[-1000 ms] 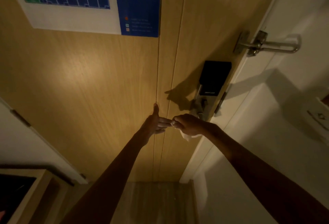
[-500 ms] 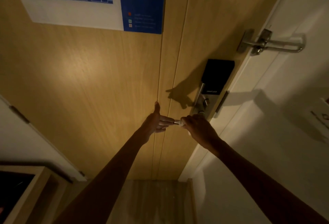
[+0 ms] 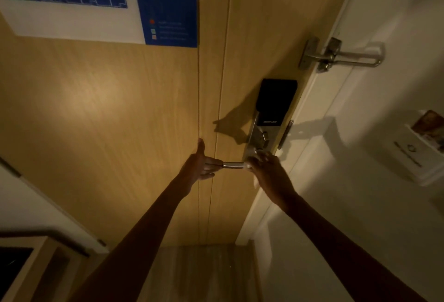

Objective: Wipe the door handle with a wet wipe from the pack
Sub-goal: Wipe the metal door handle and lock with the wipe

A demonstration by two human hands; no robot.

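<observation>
A silver lever door handle (image 3: 232,165) sticks out leftward from the smart lock (image 3: 271,112) on the wooden door (image 3: 120,109). My right hand (image 3: 269,172) is wrapped around the handle's root near the lock plate, with a white wet wipe (image 3: 256,182) mostly hidden under the fingers. My left hand (image 3: 200,166) has its fingers under the handle's free end and its thumb raised against the door. The pack is out of sight.
A metal swing-bar door guard (image 3: 341,57) bridges door and white frame above the lock. A blue evacuation plan (image 3: 165,6) hangs at the upper left. A white card holder (image 3: 422,148) juts from the right wall. A wooden cabinet (image 3: 28,268) stands at the lower left.
My right hand has slid right along the handle from its free end toward the lock, uncovering the bare metal lever. My left hand has stayed at the handle's tip.
</observation>
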